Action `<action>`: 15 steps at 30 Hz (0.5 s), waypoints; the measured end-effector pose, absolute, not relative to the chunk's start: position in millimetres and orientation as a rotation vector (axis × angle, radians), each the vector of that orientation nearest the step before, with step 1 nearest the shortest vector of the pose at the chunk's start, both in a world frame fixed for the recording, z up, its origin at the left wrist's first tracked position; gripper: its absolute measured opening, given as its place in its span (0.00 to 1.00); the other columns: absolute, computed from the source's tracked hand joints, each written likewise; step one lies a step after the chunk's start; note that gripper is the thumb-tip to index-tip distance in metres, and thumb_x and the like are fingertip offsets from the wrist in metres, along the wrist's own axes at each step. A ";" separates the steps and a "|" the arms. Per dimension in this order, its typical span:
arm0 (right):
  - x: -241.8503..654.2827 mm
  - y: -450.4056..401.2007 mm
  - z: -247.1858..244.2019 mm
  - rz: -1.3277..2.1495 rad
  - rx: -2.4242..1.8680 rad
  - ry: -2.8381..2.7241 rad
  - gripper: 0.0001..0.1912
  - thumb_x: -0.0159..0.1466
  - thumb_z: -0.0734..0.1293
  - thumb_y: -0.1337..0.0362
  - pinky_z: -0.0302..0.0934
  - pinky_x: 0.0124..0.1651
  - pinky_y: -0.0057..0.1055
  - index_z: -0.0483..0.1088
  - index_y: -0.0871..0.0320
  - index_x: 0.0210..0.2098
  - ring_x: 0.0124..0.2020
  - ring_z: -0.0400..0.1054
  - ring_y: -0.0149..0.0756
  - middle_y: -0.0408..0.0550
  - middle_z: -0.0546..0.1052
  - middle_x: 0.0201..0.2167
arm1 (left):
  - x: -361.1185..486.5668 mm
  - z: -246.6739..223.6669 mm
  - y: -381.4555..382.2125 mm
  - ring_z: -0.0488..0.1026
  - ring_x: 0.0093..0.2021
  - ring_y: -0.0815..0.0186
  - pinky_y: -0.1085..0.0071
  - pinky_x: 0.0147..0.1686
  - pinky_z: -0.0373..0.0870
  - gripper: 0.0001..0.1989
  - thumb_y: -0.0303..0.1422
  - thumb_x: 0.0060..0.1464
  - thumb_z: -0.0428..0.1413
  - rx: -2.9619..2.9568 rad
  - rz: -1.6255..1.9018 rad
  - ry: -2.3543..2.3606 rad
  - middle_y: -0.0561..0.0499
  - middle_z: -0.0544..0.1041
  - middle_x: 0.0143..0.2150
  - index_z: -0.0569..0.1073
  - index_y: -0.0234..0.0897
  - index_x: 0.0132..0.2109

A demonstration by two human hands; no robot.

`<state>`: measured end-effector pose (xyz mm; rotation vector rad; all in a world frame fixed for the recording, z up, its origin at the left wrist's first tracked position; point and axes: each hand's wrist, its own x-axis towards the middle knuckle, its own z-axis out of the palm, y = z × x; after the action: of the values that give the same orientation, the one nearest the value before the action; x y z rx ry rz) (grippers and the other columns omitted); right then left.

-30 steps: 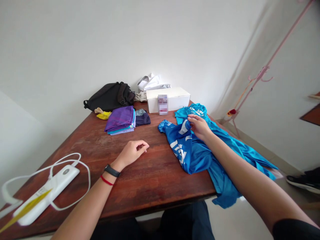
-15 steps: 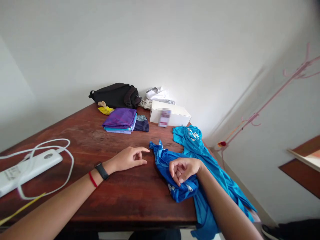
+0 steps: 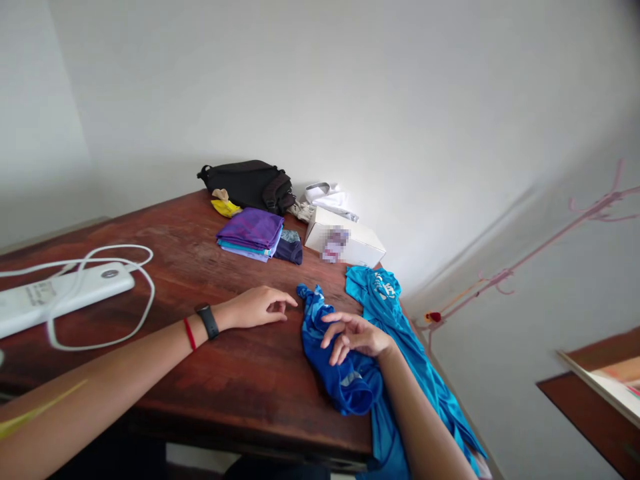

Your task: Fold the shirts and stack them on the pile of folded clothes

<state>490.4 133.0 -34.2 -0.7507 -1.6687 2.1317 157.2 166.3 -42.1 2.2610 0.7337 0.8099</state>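
Your left hand [image 3: 257, 308] rests on the dark wooden table [image 3: 165, 233], its fingers [image 3: 275, 308] loosely curled and holding nothing, just beside a bunched royal-blue shirt [image 3: 325, 360]. Your right hand [image 3: 356, 337] sits over that shirt with its fingers [image 3: 345, 327] half open and spread. No grip shows, and you cannot tell whether they touch the cloth. The shirt lies near the table's edge, partly over a turquoise shirt [image 3: 380, 300] that runs off the edge. Farther away are a folded purple clothing stack [image 3: 249, 230], a white box [image 3: 345, 243], a black bag [image 3: 245, 183], and, at left, a white plastic device [image 3: 65, 293] with a white cable [image 3: 105, 257].
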 end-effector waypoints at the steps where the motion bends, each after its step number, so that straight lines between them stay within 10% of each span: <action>1: 490.0 133.8 -34.1 2.070 -0.784 -1.638 0.32 0.60 0.77 0.57 0.74 0.33 0.34 0.66 0.49 0.61 0.35 0.81 0.43 0.51 0.81 0.45 | 157.0 -41.5 166.1 0.73 0.29 0.64 0.72 0.30 0.63 0.15 0.36 0.56 0.61 2.267 0.806 0.741 0.50 0.83 0.35 0.82 0.44 0.50; 8: 485.2 153.1 -36.2 1.519 -0.981 -1.257 0.17 0.57 0.77 0.60 0.62 0.23 0.25 0.75 0.54 0.45 0.16 0.56 0.22 0.38 0.75 0.27 | 155.8 -38.9 163.5 0.77 0.30 0.63 0.73 0.31 0.64 0.10 0.38 0.57 0.62 2.259 0.829 0.754 0.49 0.85 0.36 0.84 0.44 0.44; 15: 484.3 157.8 -43.8 1.354 -1.215 -1.242 0.20 0.54 0.78 0.53 0.64 0.32 0.27 0.76 0.57 0.41 0.27 0.66 0.29 0.42 0.77 0.30 | 153.6 -35.4 162.6 0.79 0.34 0.64 0.74 0.34 0.66 0.10 0.36 0.60 0.60 2.366 0.751 0.775 0.49 0.85 0.41 0.83 0.42 0.46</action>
<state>484.3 157.8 -43.8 -1.2153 -1.2424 1.3536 153.6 162.6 -35.4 2.3660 0.7752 0.7511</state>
